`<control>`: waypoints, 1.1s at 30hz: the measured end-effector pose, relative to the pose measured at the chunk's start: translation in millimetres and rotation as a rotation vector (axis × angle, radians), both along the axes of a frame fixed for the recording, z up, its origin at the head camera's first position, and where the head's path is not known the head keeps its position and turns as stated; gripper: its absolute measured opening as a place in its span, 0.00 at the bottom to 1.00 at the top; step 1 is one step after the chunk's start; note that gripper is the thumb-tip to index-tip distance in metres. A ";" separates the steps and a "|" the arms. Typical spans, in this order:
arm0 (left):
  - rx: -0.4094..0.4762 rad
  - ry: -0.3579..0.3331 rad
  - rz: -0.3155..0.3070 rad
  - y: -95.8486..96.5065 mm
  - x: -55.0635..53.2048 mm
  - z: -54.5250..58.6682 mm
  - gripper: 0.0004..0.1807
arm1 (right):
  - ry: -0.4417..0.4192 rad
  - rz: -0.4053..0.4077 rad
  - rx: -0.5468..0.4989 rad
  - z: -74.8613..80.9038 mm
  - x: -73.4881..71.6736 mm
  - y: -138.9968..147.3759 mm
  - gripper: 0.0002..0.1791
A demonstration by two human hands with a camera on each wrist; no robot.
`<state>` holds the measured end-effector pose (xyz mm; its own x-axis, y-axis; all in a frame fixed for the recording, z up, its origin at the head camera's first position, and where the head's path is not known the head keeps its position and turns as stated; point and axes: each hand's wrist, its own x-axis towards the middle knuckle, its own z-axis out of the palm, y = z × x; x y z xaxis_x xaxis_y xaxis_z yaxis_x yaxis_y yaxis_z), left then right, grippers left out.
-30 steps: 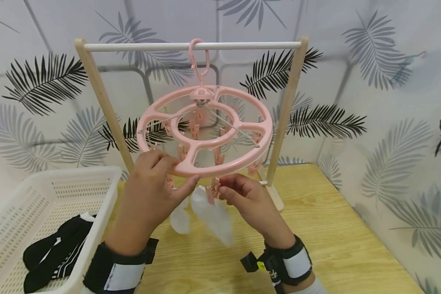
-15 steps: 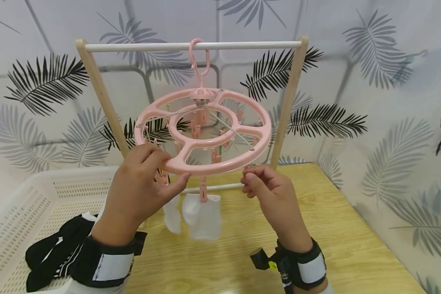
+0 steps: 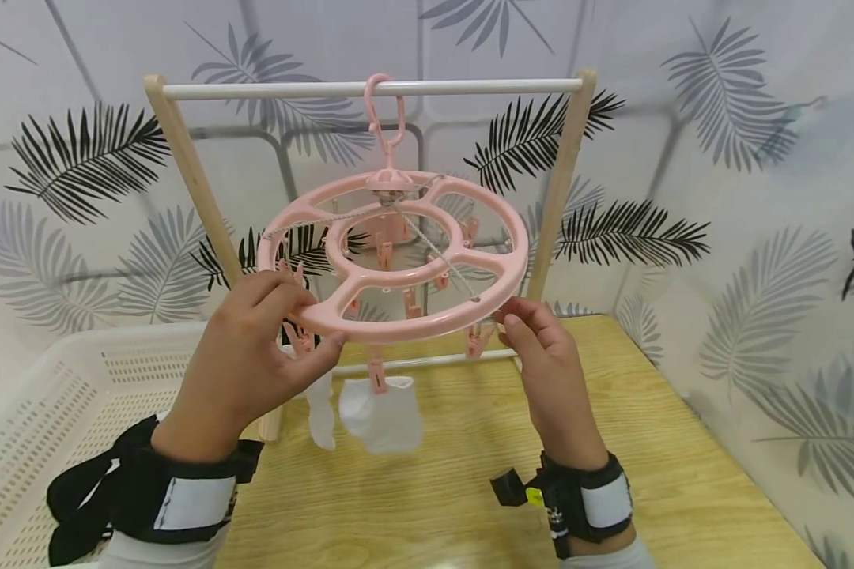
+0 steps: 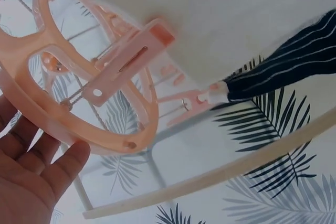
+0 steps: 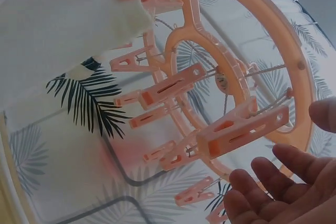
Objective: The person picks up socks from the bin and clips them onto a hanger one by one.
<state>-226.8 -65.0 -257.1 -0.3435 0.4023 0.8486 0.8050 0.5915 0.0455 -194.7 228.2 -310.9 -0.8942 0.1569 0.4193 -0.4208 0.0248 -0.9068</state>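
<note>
I have the left hand (image 3: 256,344) gripping the near rim of the pink, round plastic clip hanger (image 3: 427,325); the right hand (image 3: 555,363) sits farther right along that rim, fingers loosely spread, and I can't tell whether they touch. The short white fabric sock (image 3: 384,419) hangs just right of and below the left grip, from one pink plastic clip (image 3: 376,375). My worry is a jerky turn swinging it loose. Tilting from one side could also make the pink plastic hook (image 3: 368,111) slide along the white rod (image 3: 484,88) above the grip.
</note>
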 end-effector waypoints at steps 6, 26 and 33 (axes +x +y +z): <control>-0.030 -0.012 0.003 -9.7 -4.5 3.4 0.20 | 0.015 0.223 0.062 -3.4 -4.0 -4.4 0.18; -0.063 -0.062 0.003 -20.7 -10.1 -3.9 0.21 | 0.045 0.451 0.062 -8.8 -5.6 -14.8 0.09; -0.050 -0.034 -0.001 -17.2 -13.5 -10.0 0.24 | 0.014 0.432 0.088 -8.2 -3.0 -16.0 0.12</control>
<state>-240.3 -82.1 -267.1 -0.3712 0.4446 0.8152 0.8042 0.5927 0.0429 -197.7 212.1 -319.2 -0.8643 -0.2669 0.4264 -0.4214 -0.0789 -0.9034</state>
